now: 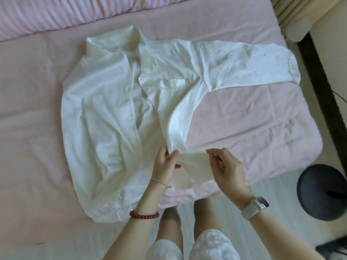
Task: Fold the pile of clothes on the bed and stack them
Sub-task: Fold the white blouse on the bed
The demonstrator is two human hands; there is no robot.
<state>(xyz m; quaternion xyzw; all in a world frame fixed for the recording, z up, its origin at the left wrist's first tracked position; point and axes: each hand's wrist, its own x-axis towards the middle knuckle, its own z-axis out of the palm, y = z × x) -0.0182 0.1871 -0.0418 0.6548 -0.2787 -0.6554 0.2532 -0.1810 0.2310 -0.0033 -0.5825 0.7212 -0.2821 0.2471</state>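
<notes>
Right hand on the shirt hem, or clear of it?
Touching. The head view shows the right hand pinching the lifted hem of the white shirt, fabric stretched taut across to the left hand, which grips it too.

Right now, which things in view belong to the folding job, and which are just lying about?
In the job:
white shirt, spread on the bed
left hand and right hand, each pinching the shirt's hem
pink bed sheet

Lying about:
striped pillow
dark round stool
</notes>
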